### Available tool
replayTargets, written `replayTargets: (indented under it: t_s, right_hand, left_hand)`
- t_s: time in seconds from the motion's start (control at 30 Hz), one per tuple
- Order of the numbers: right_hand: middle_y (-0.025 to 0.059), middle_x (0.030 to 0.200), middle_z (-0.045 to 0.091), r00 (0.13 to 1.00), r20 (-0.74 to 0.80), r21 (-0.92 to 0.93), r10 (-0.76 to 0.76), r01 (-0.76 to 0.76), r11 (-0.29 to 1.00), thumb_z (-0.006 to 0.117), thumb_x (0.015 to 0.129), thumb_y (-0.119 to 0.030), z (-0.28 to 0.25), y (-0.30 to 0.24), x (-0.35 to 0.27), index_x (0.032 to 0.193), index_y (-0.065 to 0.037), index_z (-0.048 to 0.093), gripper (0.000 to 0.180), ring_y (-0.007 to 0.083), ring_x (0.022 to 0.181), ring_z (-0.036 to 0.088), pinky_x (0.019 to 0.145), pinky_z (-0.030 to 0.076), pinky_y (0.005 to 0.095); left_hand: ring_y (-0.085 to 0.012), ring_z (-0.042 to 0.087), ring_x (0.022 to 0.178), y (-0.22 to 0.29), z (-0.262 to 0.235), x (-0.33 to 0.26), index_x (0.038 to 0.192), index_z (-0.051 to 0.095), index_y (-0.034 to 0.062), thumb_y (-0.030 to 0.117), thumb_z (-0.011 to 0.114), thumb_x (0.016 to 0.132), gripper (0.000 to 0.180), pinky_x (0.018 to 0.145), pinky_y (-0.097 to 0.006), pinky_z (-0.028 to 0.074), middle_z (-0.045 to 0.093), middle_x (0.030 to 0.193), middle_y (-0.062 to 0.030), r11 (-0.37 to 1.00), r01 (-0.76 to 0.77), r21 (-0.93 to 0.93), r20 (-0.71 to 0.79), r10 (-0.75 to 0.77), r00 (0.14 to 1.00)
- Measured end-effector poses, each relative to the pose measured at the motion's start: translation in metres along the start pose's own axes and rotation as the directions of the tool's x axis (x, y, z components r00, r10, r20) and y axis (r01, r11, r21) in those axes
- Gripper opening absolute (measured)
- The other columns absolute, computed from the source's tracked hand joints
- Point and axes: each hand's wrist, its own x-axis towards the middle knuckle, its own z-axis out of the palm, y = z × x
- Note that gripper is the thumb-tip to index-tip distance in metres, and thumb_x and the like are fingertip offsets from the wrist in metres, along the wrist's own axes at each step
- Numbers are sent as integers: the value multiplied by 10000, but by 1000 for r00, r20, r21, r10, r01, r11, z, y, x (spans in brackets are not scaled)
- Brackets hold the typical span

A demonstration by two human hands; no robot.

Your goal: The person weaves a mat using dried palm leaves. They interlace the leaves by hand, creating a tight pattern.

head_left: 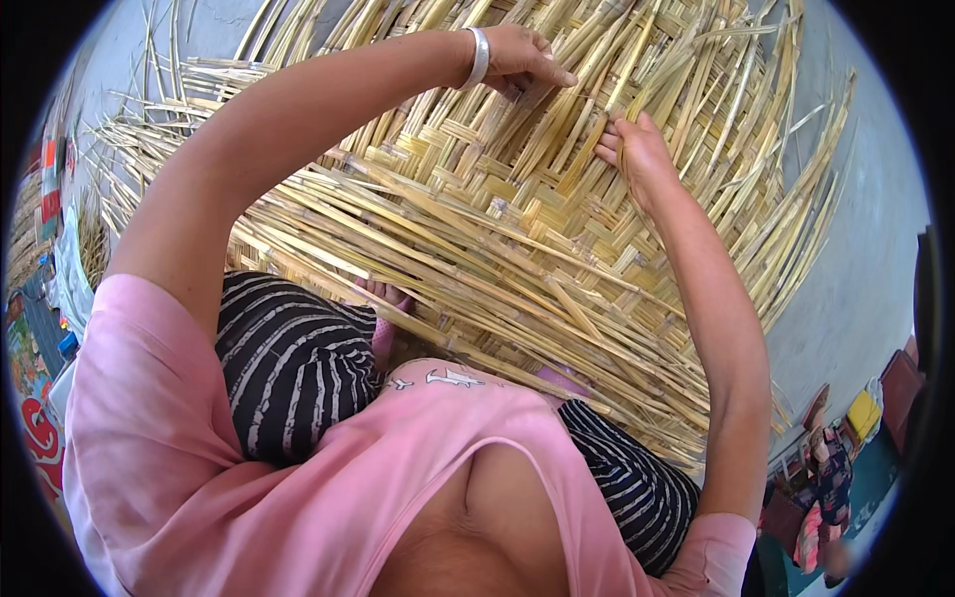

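Note:
Below me spreads a half-woven mat (pixel 537 219) of flattened yellow reed strips, its weave a stepped diagonal pattern. At its upper middle, my left hand (pixel 519 62), with a silver bangle (pixel 478 58) on the wrist, is closed over a bunch of darker reed strips (pixel 532 111). Its curled fingers are partly hidden, and the index finger points right. To the right and a little nearer, my right hand (pixel 642 159) has its fingers bent around reed strips (pixel 623 124) that rise from the weave. Long loose reed strips (pixel 418 249) lie across the mat's near part.
My bare foot (pixel 386 295) and striped trouser legs (pixel 288 363) are at the mat's near edge. Unwoven reed ends stick out over the grey floor (pixel 863 249). Clothes (pixel 828 463) and a yellow item (pixel 863 413) lie at the lower right; a pale plastic bag (pixel 72 264) is at the left.

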Motion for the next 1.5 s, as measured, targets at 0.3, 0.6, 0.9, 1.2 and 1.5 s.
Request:
replayTargets:
  t_s: [0.3,0.6,0.9,1.2,1.5]
  right_hand:
    - [169,1007,544,994,-3,-34,111,-111,993,291,972,-147,16,-22,-5,1118,3,359,221,262,844,650,580,538,308]
    - [73,867,579,985,92,111,145,-155,982,513,918,-200,-2,1,17,1062,-32,439,233,146,713,595,532,510,249]
    - [60,845,610,976,169,-50,140,-133,990,561,902,-226,3,-8,-4,1093,-43,444,288,129,690,628,501,507,226]
    - [77,836,592,985,128,-105,120,-107,989,579,901,-238,8,5,-12,1054,-16,458,295,151,656,638,509,502,250]
    - [66,690,614,994,55,-208,-99,108,972,636,861,-188,13,17,-17,892,4,545,214,145,565,604,489,487,262]
  left_hand:
    - [-111,529,533,-14,9,5,792,462,102,222,795,705,365,485,-259,478,535,629,-9,996,-39,77,-114,47,992]
    - [-154,536,484,-12,26,2,895,551,6,157,661,675,289,428,-292,444,563,623,-48,888,71,454,-326,92,941]
    - [-154,624,635,-15,2,2,941,565,62,178,643,769,221,596,-301,501,625,756,-46,989,97,-113,95,-86,992]
    - [-200,644,732,-12,-28,40,961,645,63,616,357,885,628,675,-323,515,676,837,-97,789,268,-553,439,3,898]
    - [-135,668,721,9,5,33,1088,587,6,287,720,778,439,677,-248,554,676,905,-126,976,43,-216,499,73,864]
